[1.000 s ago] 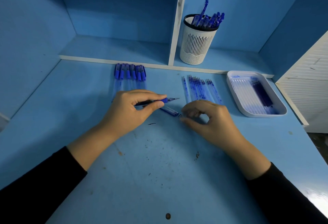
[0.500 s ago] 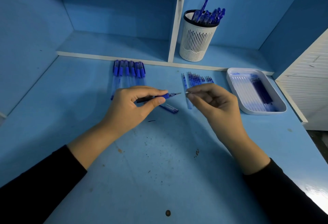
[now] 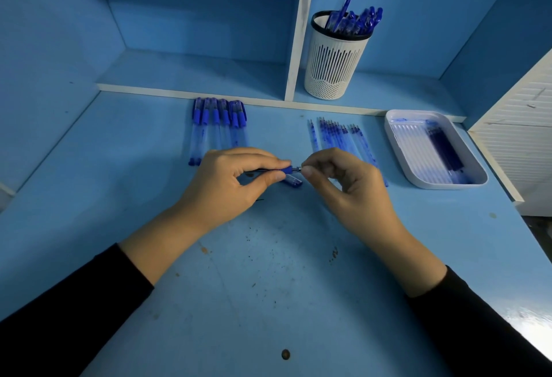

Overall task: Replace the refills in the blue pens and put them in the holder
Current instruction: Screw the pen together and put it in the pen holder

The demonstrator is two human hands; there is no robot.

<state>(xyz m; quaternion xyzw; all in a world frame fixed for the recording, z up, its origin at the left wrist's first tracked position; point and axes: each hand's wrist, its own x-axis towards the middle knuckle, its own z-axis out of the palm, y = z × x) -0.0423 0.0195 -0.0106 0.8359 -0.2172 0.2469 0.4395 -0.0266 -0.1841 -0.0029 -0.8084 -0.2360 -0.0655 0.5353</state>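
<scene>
Nothing legible appears: no word, label, brand or number can be read. The clear plastic pens with blue caps [image 3: 219, 125], lying in a row on the blue desk [image 3: 268, 287], show faint dark-blue marks on their barrels, too small and blurred to make out.

Worktop [image 3: 268, 272] blue, brown-speckled; holder [image 3: 333, 63] white, black-rimmed, slotted; pens [image 3: 219, 125] clear, blue caps; tray [image 3: 400, 149] white; sleeves [image 3: 74, 317] black

Study/office desk nook: blue desk [image 3: 268, 287], built-in shelf cubbies [image 3: 194, 72] top centre, slotted pen holder [image 3: 331, 66] upper right, pens [image 3: 218, 125] and refills [image 3: 337, 134] in rows mid-frame, white tray [image 3: 392, 137] right, slatted cabinet [image 3: 519, 125] right edge.
</scene>
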